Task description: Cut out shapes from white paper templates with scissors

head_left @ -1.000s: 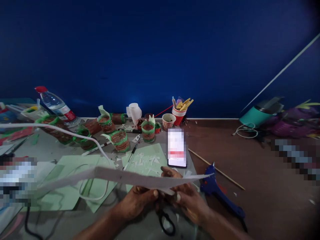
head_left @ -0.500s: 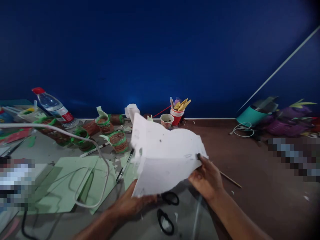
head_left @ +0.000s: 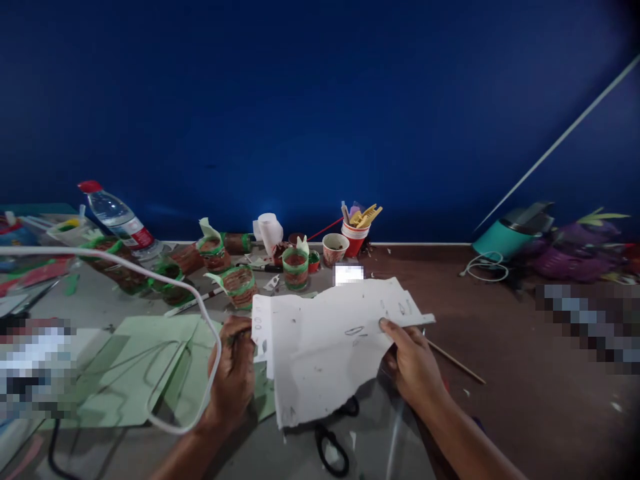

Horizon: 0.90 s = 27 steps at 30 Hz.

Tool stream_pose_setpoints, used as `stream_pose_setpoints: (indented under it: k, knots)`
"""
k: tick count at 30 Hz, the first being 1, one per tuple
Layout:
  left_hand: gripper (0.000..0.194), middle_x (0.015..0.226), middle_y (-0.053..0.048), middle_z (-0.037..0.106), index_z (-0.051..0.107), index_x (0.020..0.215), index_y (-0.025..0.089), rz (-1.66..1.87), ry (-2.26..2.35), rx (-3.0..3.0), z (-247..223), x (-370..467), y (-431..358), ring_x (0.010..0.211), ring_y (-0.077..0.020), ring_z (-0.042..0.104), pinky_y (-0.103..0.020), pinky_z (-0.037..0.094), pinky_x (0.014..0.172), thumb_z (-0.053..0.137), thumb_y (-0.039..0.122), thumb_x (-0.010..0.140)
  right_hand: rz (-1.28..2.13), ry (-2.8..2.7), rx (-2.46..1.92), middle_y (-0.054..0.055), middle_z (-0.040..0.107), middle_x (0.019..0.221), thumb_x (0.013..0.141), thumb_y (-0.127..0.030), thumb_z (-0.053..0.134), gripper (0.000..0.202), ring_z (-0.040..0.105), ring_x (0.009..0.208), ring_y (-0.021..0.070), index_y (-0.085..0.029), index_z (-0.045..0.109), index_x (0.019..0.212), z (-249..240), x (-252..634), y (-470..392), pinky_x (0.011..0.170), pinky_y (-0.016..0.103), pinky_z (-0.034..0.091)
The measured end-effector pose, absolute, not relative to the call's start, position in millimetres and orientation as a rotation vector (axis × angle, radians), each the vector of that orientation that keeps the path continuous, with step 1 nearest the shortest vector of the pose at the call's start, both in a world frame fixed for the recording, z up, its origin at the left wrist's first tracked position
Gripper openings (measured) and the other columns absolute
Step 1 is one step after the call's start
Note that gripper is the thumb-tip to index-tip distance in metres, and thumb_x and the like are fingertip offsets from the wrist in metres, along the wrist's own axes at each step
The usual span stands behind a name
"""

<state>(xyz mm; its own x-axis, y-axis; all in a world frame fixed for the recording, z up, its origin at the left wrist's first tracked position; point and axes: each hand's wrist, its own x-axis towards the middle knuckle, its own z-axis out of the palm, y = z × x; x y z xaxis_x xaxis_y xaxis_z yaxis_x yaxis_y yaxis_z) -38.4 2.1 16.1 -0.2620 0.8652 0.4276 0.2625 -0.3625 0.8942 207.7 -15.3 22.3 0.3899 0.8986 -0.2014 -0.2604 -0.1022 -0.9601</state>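
Observation:
A creased sheet of white paper (head_left: 330,353), torn along its lower edge and marked with small pencil drawings, is held up over the table. My right hand (head_left: 415,370) grips its right side, thumb on top and fingers underneath. At the left edge my left hand (head_left: 233,373) is closed, its curled fingers against a narrow paper strip (head_left: 261,317) with small drawn ovals. Below the sheet lie black-handled scissors (head_left: 333,453), their blades hidden by the paper.
Green card sheets (head_left: 135,373) lie left under a white cable (head_left: 207,313). Behind stand brown-and-green painted cups (head_left: 295,267), a tilted water bottle (head_left: 117,217), a patterned paper cup (head_left: 335,248) and a red cup (head_left: 354,240) of tools. A wooden stick (head_left: 457,361) and a teal container (head_left: 505,233) are right.
The paper has been lowered and turned, uncovering a painted cup behind it. My left hand has moved from under the lower edge up to the left edge; the right hand still grips the right side.

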Motion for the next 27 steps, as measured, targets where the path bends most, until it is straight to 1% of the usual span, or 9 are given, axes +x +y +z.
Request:
stream_pose_setpoints:
  k: [3, 7, 10, 13, 17, 19, 21, 23, 27]
  knots:
    - [0.017, 0.099, -0.003, 0.052, 0.056, 0.093, 0.023, 1.877, 1.364, 1.766, 23, -42, 0, 0.096, -0.0196, 0.050, -0.032, 0.042, 0.085, 0.058, 0.022, 0.077, 1.153, -0.735, -1.308, -0.007, 0.033, 0.043, 0.071, -0.037, 0.061, 0.032, 0.027, 0.036, 0.0070, -0.021, 0.040, 0.051, 18, 202, -17, 0.035, 0.022, 0.021]
    - [0.029, 0.100, -0.006, 0.053, 0.055, 0.099, 0.022, 1.930, 1.208, 2.182, 24, -50, -1, 0.101, -0.0235, 0.050, -0.044, 0.040, 0.092, 0.054, 0.008, 0.074, 1.174, -0.782, -1.352, -0.009, 0.026, 0.042, 0.071, -0.039, 0.062, 0.039, 0.021, 0.037, 0.0055, -0.021, 0.033, 0.050, 18, 202, -19, 0.036, 0.021, 0.018]
    - [0.037, 0.096, -0.006, 0.057, 0.055, 0.103, 0.022, 1.694, 0.952, 2.471, 22, -49, -3, 0.097, -0.0235, 0.053, -0.050, 0.039, 0.094, 0.052, 0.003, 0.071, 1.192, -0.764, -1.383, -0.009, 0.028, 0.041, 0.069, -0.043, 0.063, 0.043, 0.022, 0.037, 0.0053, -0.021, 0.032, 0.049, 18, 198, -20, 0.036, 0.020, 0.018]
    - [0.042, 0.099, -0.009, 0.060, 0.053, 0.110, 0.020, 1.338, 0.762, 2.584, 19, -38, -7, 0.099, -0.0236, 0.055, -0.050, 0.039, 0.095, 0.051, 0.003, 0.071, 1.246, -0.807, -1.362, -0.008, 0.030, 0.038, 0.071, -0.050, 0.061, 0.048, 0.024, 0.035, 0.0053, -0.020, 0.034, 0.046, 15, 190, -25, 0.035, 0.020, 0.019]
    - [0.037, 0.107, -0.014, 0.060, 0.051, 0.113, 0.017, 0.886, 0.608, 2.665, 14, -22, -13, 0.108, -0.0247, 0.053, -0.049, 0.033, 0.102, 0.053, 0.017, 0.076, 1.470, -1.056, -1.519, -0.005, 0.034, 0.030, 0.086, -0.059, 0.033, 0.059, 0.028, 0.028, 0.0073, -0.019, 0.042, 0.043, 11, 183, -38, 0.033, 0.021, 0.019]
    - [0.039, 0.112, -0.015, 0.058, 0.051, 0.115, 0.017, 0.725, 0.611, 2.693, 12, -19, -15, 0.111, -0.0260, 0.051, -0.048, 0.031, 0.104, 0.056, 0.027, 0.077, 1.641, -1.308, -1.527, -0.006, 0.036, 0.033, 0.085, -0.052, 0.037, 0.052, 0.029, 0.028, 0.0068, -0.018, 0.047, 0.047, 17, 183, -44, 0.032, 0.019, 0.018]
    - [0.046, 0.119, -0.016, 0.055, 0.048, 0.119, 0.017, 0.671, 0.633, 2.702, 9, -19, -17, 0.114, -0.0274, 0.049, -0.050, 0.029, 0.105, 0.057, 0.031, 0.076, 1.716, -1.706, -1.360, -0.007, 0.040, 0.040, 0.076, -0.032, 0.055, 0.030, 0.030, 0.036, 0.0052, -0.016, 0.051, 0.051, 28, 186, -47, 0.035, 0.016, 0.018]
    - [0.054, 0.123, -0.017, 0.053, 0.043, 0.124, 0.017, 0.636, 0.632, 2.706, 8, -19, -19, 0.117, -0.0282, 0.047, -0.050, 0.028, 0.106, 0.059, 0.033, 0.075, 1.799, -2.036, -1.232, -0.007, 0.048, 0.046, 0.072, -0.023, 0.056, 0.018, 0.036, 0.040, 0.0055, -0.015, 0.059, 0.056, 39, 192, -48, 0.037, 0.014, 0.024]
    - [0.059, 0.118, -0.015, 0.056, 0.044, 0.122, 0.017, 0.446, 0.609, 2.689, 7, -16, -25, 0.112, -0.0276, 0.050, -0.050, 0.030, 0.104, 0.063, 0.039, 0.071, 1.828, -2.456, -0.774, -0.005, 0.056, 0.057, 0.070, -0.013, 0.054, 0.016, 0.048, 0.052, 0.0074, -0.015, 0.069, 0.074, 47, 205, -44, 0.044, 0.012, 0.031]
